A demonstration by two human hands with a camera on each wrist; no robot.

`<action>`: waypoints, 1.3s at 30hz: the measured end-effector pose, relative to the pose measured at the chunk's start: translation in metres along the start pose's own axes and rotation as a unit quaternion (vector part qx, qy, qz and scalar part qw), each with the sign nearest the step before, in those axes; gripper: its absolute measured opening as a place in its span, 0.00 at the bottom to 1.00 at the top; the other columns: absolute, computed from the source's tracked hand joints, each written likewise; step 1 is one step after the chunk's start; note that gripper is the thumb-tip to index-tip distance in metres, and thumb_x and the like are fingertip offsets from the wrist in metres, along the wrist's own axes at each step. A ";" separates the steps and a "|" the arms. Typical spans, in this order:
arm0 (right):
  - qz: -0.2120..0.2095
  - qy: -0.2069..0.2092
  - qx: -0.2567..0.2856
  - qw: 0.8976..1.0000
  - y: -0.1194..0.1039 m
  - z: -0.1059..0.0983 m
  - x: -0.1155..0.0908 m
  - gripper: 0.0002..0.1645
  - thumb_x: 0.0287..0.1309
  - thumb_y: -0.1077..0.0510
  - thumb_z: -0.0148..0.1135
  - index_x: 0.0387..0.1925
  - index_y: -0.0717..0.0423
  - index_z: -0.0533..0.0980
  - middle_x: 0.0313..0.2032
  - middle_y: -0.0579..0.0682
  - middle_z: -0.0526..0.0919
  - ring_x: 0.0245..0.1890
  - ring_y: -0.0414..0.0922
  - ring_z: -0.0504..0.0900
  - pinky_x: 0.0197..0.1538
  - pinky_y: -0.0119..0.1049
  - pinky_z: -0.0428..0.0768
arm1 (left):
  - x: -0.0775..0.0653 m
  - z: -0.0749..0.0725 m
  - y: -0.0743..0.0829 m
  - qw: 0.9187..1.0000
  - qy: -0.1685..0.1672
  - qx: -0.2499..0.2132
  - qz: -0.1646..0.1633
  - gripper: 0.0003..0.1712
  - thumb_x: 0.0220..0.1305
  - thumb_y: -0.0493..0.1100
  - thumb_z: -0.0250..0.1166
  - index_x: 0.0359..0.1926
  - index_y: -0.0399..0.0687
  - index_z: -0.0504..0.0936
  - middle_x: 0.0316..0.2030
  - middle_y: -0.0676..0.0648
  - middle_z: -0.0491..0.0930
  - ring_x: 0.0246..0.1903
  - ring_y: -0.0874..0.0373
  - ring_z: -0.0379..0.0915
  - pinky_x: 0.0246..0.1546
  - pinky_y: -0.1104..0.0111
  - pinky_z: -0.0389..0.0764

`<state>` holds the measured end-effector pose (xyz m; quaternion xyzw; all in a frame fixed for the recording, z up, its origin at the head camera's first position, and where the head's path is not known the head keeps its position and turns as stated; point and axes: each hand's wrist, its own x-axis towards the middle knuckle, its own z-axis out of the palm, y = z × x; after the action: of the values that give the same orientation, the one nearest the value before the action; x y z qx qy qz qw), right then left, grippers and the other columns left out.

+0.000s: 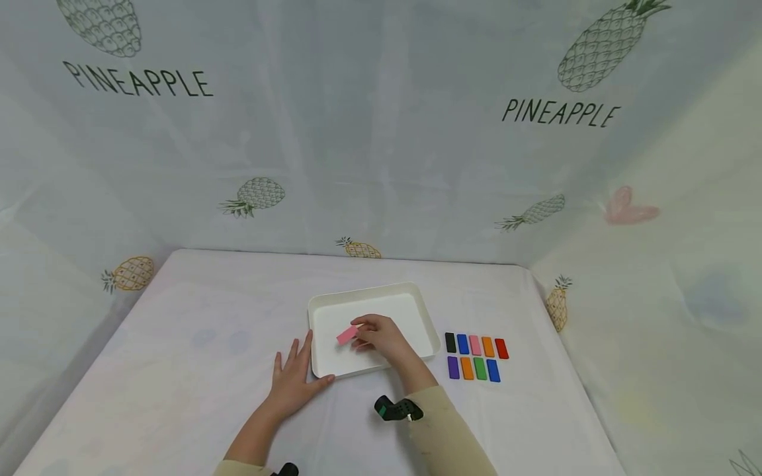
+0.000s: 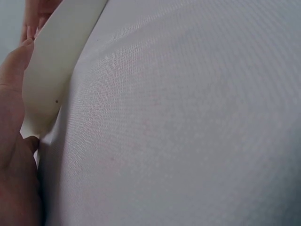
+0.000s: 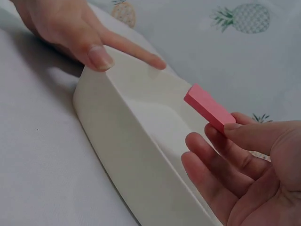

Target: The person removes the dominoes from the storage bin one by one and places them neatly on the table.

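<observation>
Between thumb and fingertips my right hand [image 1: 379, 335] pinches a pink block [image 3: 209, 107], held above the inside of a white tray [image 1: 411, 291]. One end of the block sticks out past the fingers. My left hand [image 1: 293, 385] lies at the tray's near left corner with its fingers spread, the thumb along the front rim and the index finger along the left side. In the right wrist view the left thumb rests on the rim. The left wrist view shows the tray wall [image 2: 59, 52] beside the left hand.
Right of the tray, two rows of coloured blocks lie on the white cloth: black [image 1: 450, 342], blue [image 1: 463, 344], pink [image 1: 475, 344], orange [image 1: 488, 346], red [image 1: 502, 348], with purple [image 1: 454, 367], green [image 1: 479, 368] and others. A pineapple-print curtain [image 1: 381, 132] hangs behind the table.
</observation>
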<state>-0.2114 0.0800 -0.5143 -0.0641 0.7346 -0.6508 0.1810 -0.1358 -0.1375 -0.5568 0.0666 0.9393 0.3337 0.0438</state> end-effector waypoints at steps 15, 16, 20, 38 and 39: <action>-0.008 0.026 0.130 0.991 -0.003 -0.019 -0.034 0.20 0.68 0.69 0.52 0.59 0.72 0.71 0.41 0.59 0.81 0.38 0.50 0.86 0.45 0.42 0.83 | -0.002 0.006 -0.004 1.000 0.019 -0.003 0.005 0.62 0.54 0.65 0.68 0.76 0.40 0.44 0.71 0.32 0.55 0.72 0.34 0.38 0.65 0.38 0.27; -0.007 0.030 0.134 0.990 -0.003 -0.020 -0.037 0.20 0.68 0.68 0.52 0.59 0.72 0.71 0.42 0.59 0.80 0.39 0.49 0.85 0.45 0.41 0.83 | -0.002 0.005 -0.004 1.000 0.019 -0.004 0.007 0.63 0.54 0.65 0.68 0.76 0.40 0.44 0.71 0.32 0.55 0.72 0.34 0.38 0.65 0.38 0.27; 0.000 0.044 0.154 0.987 -0.003 -0.024 -0.047 0.20 0.69 0.67 0.51 0.60 0.72 0.71 0.45 0.60 0.80 0.40 0.47 0.84 0.45 0.40 0.83 | -0.003 0.003 -0.003 1.000 0.020 -0.009 0.017 0.63 0.54 0.65 0.68 0.76 0.39 0.44 0.71 0.31 0.55 0.72 0.33 0.38 0.64 0.37 0.28; -0.007 0.060 0.134 0.989 -0.004 -0.058 -0.079 0.19 0.70 0.66 0.50 0.60 0.70 0.71 0.47 0.60 0.77 0.40 0.48 0.82 0.44 0.42 0.83 | 0.000 -0.017 -0.006 0.998 -0.043 -0.028 0.029 0.61 0.58 0.66 0.65 0.77 0.45 0.40 0.73 0.34 0.48 0.72 0.34 0.34 0.65 0.37 0.26; -0.008 0.063 0.129 0.990 -0.004 -0.061 -0.081 0.19 0.70 0.66 0.51 0.59 0.70 0.72 0.48 0.60 0.77 0.40 0.48 0.82 0.44 0.42 0.83 | 0.001 -0.018 -0.005 0.998 -0.049 -0.032 0.026 0.61 0.58 0.65 0.66 0.77 0.45 0.40 0.73 0.33 0.48 0.73 0.34 0.33 0.65 0.38 0.26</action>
<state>-0.1580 0.1631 -0.4905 -0.0048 0.6542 -0.7440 0.1357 -0.1393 -0.1526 -0.5464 0.1053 0.9228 0.3611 0.0831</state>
